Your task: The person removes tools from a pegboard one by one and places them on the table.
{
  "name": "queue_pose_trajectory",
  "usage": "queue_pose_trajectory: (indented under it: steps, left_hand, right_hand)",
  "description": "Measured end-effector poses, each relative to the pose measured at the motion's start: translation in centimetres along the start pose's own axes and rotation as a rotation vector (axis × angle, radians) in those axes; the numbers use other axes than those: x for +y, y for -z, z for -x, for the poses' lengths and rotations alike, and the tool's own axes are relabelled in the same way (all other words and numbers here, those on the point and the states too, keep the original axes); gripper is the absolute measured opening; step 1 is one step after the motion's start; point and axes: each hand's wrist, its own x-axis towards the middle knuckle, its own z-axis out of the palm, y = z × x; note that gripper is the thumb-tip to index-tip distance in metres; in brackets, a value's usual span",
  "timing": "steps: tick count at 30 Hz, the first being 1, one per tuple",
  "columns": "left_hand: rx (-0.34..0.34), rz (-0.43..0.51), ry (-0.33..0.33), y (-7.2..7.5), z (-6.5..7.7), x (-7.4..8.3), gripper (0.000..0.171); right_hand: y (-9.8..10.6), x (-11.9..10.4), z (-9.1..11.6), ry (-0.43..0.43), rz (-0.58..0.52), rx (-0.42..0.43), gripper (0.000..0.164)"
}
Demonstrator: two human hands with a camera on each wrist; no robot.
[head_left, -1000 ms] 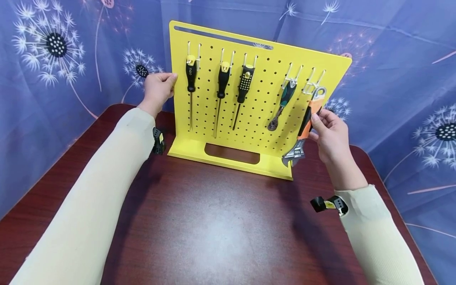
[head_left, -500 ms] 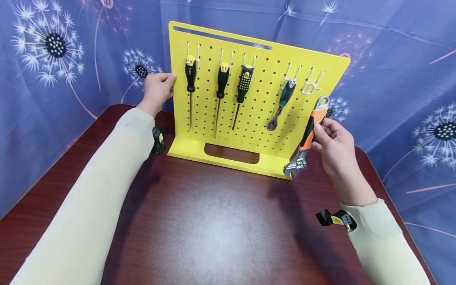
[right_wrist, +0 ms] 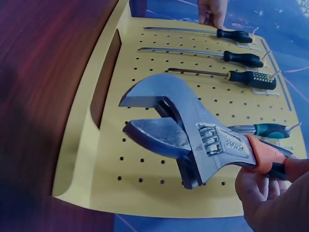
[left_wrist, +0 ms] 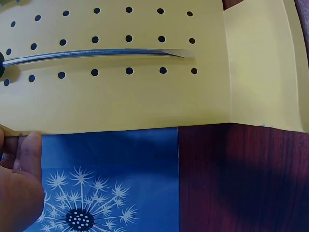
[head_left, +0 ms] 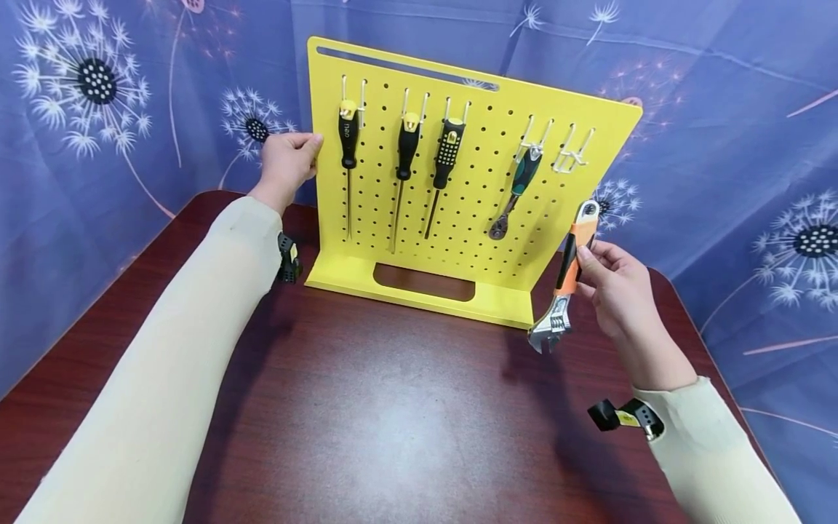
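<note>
My right hand (head_left: 618, 306) grips an adjustable wrench (head_left: 568, 280) by its orange and black handle, metal head pointing down. The wrench is off the board, in front of its lower right corner. In the right wrist view the wrench head (right_wrist: 164, 113) fills the middle, its jaws apart. At the far left, my left hand (head_left: 286, 169) pinches the side edge of the yellow pegboard (head_left: 484, 185) between thumb and fingers. Most of that hand is cut off in the left wrist view. A pair of white hooks (head_left: 572, 153) at the board's right holds nothing.
Three screwdrivers, a left one (head_left: 349, 138), a middle one (head_left: 407, 149) and a dotted-handle one (head_left: 448, 154), hang on the board. A green-handled ratchet (head_left: 527, 175) hangs right of them. The board stands on a dark red table (head_left: 393, 407) before a blue dandelion curtain (head_left: 733, 145).
My right hand has drawn the wrench down and toward me, away from the right-hand hooks. The left hand keeps its hold on the board's edge.
</note>
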Motion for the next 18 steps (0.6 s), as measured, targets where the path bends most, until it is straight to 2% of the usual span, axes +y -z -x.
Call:
queue_pose_trajectory:
  steps: [7, 14, 18]
  left_hand:
    - [-0.007, 0.001, 0.010, -0.2, 0.2, 0.3, 0.020]
    - [-0.012, 0.009, 0.010, -0.2, 0.0, 0.2, 0.018]
    - [-0.008, -0.011, 0.004, -0.1, 0.0, 0.1, 0.022]
  right_hand:
    - [1.1, 0.6, -0.2, -0.074, 0.040, 0.011, 0.008]
    - [2.2, 1.0, -0.8, -0.136, 0.006, 0.019, 0.011]
    - [3.1, 1.4, -1.5, -0.167, 0.029, 0.001, 0.014]
